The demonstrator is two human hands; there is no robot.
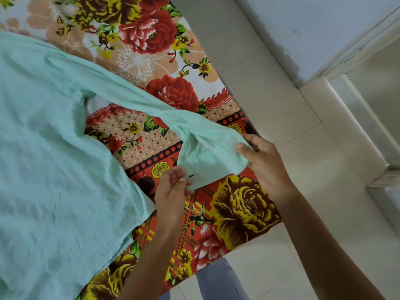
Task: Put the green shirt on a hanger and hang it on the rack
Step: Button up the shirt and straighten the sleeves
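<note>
You are looking down at a bed covered by a flowered sheet in red, yellow and peach, with the green shirt spread flat across its left part. The shirt is pale mint green and creased, and its body fills most of the left side of the view. 1 long sleeve runs out from the body toward the right, crossing the sheet to the bed's right edge. Your 2 hands meet at the cuff of that sleeve. Your left hand pinches the near corner of the cuff between thumb and fingertips, just beside a small dark mark on the cloth. Your right hand grips the far right edge of the cuff, with the thumb lying on top of the fabric and the fingers curled below. The cuff is lifted slightly between both hands. To the right of the bed lies a pale tiled floor.
</note>
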